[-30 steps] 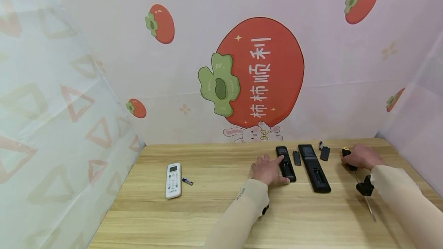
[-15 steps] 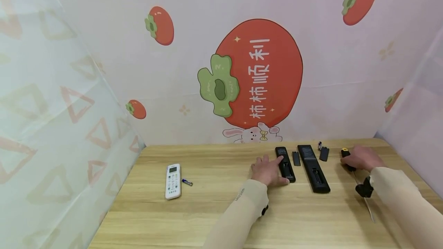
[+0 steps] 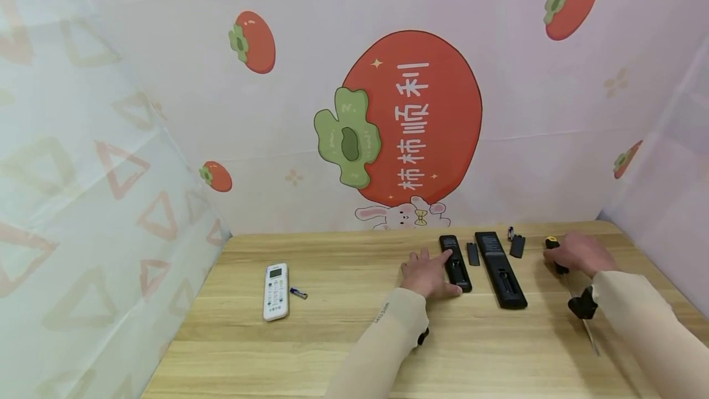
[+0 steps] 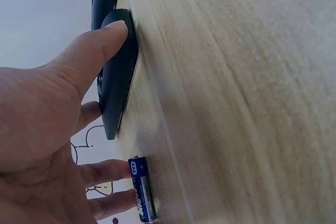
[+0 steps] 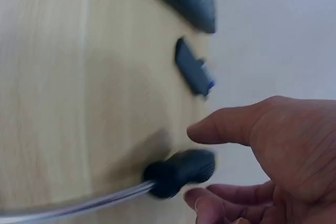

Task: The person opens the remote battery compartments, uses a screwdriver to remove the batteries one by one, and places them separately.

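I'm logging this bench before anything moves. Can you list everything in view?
Remotes: two, black, right of centre, small, large.
Remote: one, white, left.
Covers: two, black, between remotes, behind.
Batteries: blue, beside white remote, under left hand.
Screwdriver: one, black-yellow handle, far right.
Table: one, pale wood.
Left hand: rests on small remote.
Right hand: over screwdriver handle; grip unclear.
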Demonstrator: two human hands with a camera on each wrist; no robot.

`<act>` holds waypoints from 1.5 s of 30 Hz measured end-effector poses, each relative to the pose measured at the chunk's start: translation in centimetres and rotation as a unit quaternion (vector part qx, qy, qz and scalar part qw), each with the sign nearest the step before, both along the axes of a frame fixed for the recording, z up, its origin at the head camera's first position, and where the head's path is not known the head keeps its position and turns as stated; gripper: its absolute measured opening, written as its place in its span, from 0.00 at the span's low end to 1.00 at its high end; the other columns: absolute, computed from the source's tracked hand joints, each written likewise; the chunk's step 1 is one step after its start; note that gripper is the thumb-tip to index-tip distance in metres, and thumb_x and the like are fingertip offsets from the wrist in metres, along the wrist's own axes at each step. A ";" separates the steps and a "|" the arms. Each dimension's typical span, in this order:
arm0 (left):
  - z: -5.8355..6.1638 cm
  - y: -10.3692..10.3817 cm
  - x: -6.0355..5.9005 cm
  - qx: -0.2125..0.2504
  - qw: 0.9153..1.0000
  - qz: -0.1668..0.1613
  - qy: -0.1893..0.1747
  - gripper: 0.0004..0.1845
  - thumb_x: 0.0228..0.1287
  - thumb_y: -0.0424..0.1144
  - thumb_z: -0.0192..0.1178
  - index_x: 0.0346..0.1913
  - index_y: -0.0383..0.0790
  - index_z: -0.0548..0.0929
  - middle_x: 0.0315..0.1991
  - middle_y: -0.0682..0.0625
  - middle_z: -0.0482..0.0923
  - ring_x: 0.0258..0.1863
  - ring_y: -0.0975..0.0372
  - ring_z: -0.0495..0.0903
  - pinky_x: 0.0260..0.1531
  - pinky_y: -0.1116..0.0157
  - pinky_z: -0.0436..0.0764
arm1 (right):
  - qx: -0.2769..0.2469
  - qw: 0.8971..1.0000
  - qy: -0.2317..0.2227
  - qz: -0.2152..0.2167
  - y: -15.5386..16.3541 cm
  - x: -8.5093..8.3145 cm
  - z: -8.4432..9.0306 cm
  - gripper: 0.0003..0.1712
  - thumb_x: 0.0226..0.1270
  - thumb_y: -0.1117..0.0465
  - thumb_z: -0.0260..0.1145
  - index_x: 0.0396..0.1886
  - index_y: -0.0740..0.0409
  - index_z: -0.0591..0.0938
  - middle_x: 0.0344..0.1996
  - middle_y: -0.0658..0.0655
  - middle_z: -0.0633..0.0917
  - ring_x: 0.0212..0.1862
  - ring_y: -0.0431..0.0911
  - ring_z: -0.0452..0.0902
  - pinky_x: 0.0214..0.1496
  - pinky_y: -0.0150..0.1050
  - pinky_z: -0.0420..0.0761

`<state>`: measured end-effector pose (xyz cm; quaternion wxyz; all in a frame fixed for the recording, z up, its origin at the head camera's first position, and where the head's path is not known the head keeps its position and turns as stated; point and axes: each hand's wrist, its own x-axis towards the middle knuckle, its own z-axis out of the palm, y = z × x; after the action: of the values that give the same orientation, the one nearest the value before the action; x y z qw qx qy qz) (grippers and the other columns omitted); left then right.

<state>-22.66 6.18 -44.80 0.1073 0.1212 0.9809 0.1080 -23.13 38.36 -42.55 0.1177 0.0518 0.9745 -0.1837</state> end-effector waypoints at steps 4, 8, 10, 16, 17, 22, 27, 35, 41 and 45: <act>-0.1 -0.1 0.1 0.008 1.000 0.000 0.000 0.46 0.51 0.67 0.73 0.75 0.74 0.65 0.68 0.48 0.68 0.63 0.52 0.67 0.63 0.45 0.70 | -0.008 0.999 0.037 0.008 -1.4 0.7 0.4 0.26 0.68 0.47 0.63 0.12 0.48 0.66 0.14 0.47 0.64 0.19 0.41 0.61 0.23 0.38 0.64; -0.2 -0.4 0.2 0.032 0.999 -0.005 0.008 0.49 0.50 0.66 0.74 0.76 0.72 0.63 0.66 0.47 0.69 0.61 0.51 0.67 0.64 0.46 0.69 | -0.016 0.997 0.069 0.027 -3.2 1.3 1.0 0.24 0.64 0.49 0.66 0.14 0.55 0.70 0.13 0.49 0.67 0.18 0.41 0.60 0.22 0.39 0.65; -0.4 -0.6 0.1 0.044 0.999 -0.013 0.016 0.51 0.50 0.67 0.74 0.77 0.71 0.62 0.65 0.47 0.69 0.61 0.51 0.68 0.64 0.47 0.69 | -0.013 0.996 0.078 0.036 -4.0 1.7 1.5 0.24 0.64 0.49 0.67 0.23 0.66 0.77 0.19 0.59 0.77 0.21 0.46 0.69 0.23 0.43 0.72; -0.5 -2.5 -0.4 0.087 0.995 -0.034 0.025 0.49 0.56 0.66 0.70 0.79 0.63 0.62 0.70 0.45 0.69 0.68 0.49 0.67 0.66 0.50 0.70 | -0.002 0.994 0.086 0.063 -6.6 3.2 2.6 0.36 0.65 0.46 0.69 0.53 0.78 0.75 0.39 0.70 0.84 0.34 0.57 0.81 0.32 0.52 0.79; -0.3 -3.0 -0.5 0.095 0.995 -0.032 0.027 0.47 0.58 0.64 0.70 0.79 0.60 0.63 0.70 0.44 0.69 0.69 0.48 0.67 0.66 0.51 0.70 | -0.003 0.994 0.087 0.067 -7.0 3.4 2.7 0.36 0.65 0.46 0.68 0.53 0.77 0.75 0.36 0.67 0.85 0.33 0.55 0.80 0.30 0.50 0.78; 0.6 -6.4 -0.9 0.128 0.991 -0.001 0.044 0.39 0.63 0.57 0.69 0.74 0.48 0.72 0.69 0.42 0.72 0.68 0.46 0.70 0.65 0.49 0.71 | -0.015 0.993 0.090 0.081 -8.7 4.6 2.7 0.31 0.67 0.49 0.69 0.51 0.74 0.76 0.25 0.52 0.82 0.25 0.46 0.76 0.26 0.44 0.75; 1.1 -10.8 -1.2 0.145 0.987 0.044 0.053 0.33 0.65 0.53 0.69 0.68 0.40 0.77 0.65 0.41 0.76 0.65 0.44 0.73 0.62 0.45 0.72 | -0.033 0.989 0.101 0.099 -9.7 5.8 2.2 0.26 0.66 0.51 0.71 0.48 0.70 0.78 0.19 0.48 0.79 0.21 0.43 0.74 0.25 0.42 0.73; 1.6 -18.2 -1.5 0.142 0.979 0.118 0.082 0.30 0.65 0.49 0.69 0.64 0.34 0.79 0.60 0.38 0.80 0.60 0.42 0.77 0.57 0.44 0.76 | -0.054 0.983 0.123 0.127 -11.2 7.4 1.1 0.12 0.64 0.54 0.73 0.33 0.56 0.79 0.17 0.47 0.75 0.19 0.42 0.68 0.23 0.39 0.68; 1.7 -23.9 -1.7 0.095 0.972 0.189 0.099 0.33 0.67 0.49 0.66 0.67 0.29 0.75 0.60 0.29 0.76 0.57 0.36 0.76 0.52 0.40 0.77 | -0.069 0.980 0.117 0.142 -12.3 8.2 0.6 0.11 0.63 0.55 0.73 0.32 0.54 0.79 0.20 0.46 0.74 0.21 0.41 0.68 0.25 0.37 0.68; 1.9 -27.2 -1.4 0.079 0.965 0.240 0.067 0.34 0.70 0.51 0.62 0.65 0.24 0.72 0.59 0.20 0.68 0.59 0.26 0.66 0.52 0.31 0.70 | -0.079 0.979 0.115 0.150 -13.0 8.8 0.1 0.10 0.62 0.56 0.74 0.31 0.52 0.79 0.19 0.45 0.74 0.20 0.39 0.67 0.25 0.36 0.67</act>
<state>-24.06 -21.01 -42.89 0.0025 -0.1029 0.9745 0.1996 -14.32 25.40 -42.45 0.0344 -0.1261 0.9607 -0.2450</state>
